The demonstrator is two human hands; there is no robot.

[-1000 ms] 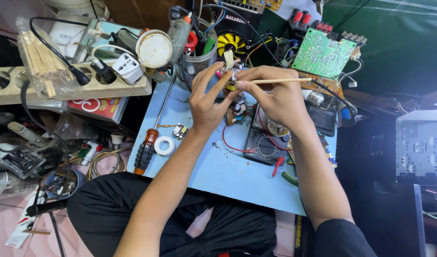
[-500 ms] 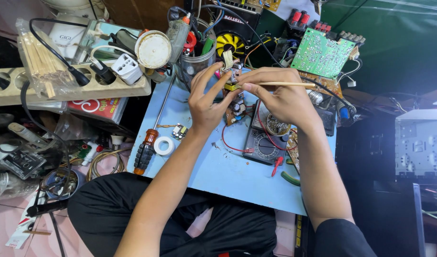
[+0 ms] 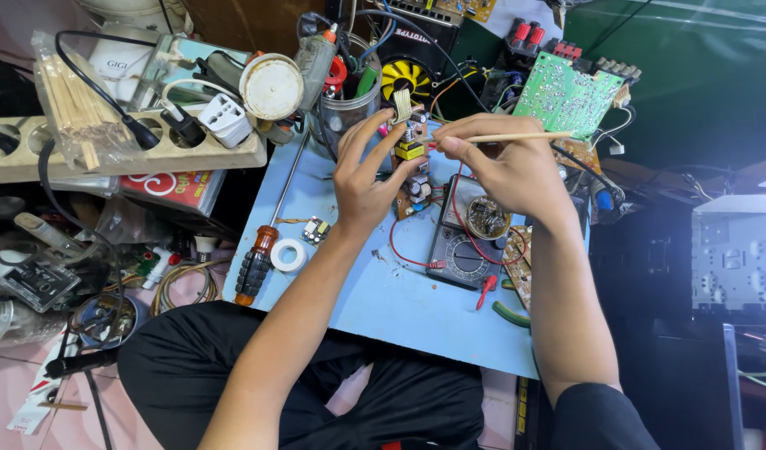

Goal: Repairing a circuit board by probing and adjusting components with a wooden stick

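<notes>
near the middle top of the frame, the left hand (image 3: pixel 362 179) grips a small circuit board (image 3: pixel 412 162) crowded with components, fingers curled round its left edge and thumb toward its front, holding it upright above the blue bench (image 3: pixel 375 292). the right hand (image 3: pixel 504 171) is closed around a thin wooden stick (image 3: pixel 516 137), pinched between thumb and fingers, the stick lying nearly level with its long end pointing to the right of the frame and its near end at the board's top.

just below the hands, on the bench, lies a dark analog multimeter (image 3: pixel 462 246) with red leads (image 3: pixel 408 250) looping off to its left. a small round tin (image 3: pixel 487 218) sits on the meter's upper part. toward the lower left of the bench are a screwdriver with an orange and black handle (image 3: pixel 256 267), a roll of white tape (image 3: pixel 289 255) just beside it, and a tiny white module (image 3: pixel 317 231) near the tape.

in the upper right stands a green circuit board (image 3: pixel 566 98), tilted. in the upper left, a beige power strip (image 3: pixel 125 150) holds plugs, with a bag of wooden sticks (image 3: pixel 70 104) lying across it. a clear jar (image 3: pixel 345 112) of tools stands behind the left hand.
</notes>
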